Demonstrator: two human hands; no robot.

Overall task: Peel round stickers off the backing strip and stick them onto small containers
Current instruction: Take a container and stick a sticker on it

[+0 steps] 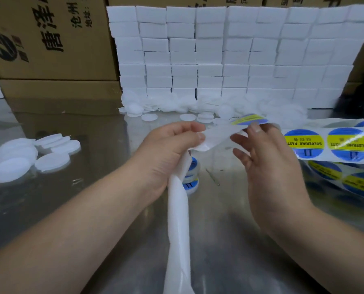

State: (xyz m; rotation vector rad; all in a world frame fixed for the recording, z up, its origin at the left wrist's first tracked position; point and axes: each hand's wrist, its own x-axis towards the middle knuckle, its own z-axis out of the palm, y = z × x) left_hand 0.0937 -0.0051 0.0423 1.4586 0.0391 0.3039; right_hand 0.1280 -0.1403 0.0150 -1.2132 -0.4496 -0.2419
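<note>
here, left hand (166, 153) pinching the white strip (178, 209) between thumb and fingers; right hand (268, 158) fingertips nipping a sticker (250, 119), other fingers spread

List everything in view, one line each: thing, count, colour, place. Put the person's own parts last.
Cardboard boxes: several, brown, back left.
Small boxes: many, white, stacked as a wall at the back.
Lids: many, white, piled at left and along the wall's foot.
Sticker strip: one, blue-and-yellow stickers, right.
Peeled sticker: one, blue and yellow, at right fingertips.
Backing strip: one, white, hanging from the left grip.
Labelled containers: apparently two, stacked, behind the backing.
Table: one, shiny metal.
Left hand: gripping backing.
Right hand: pinching sticker.
</note>
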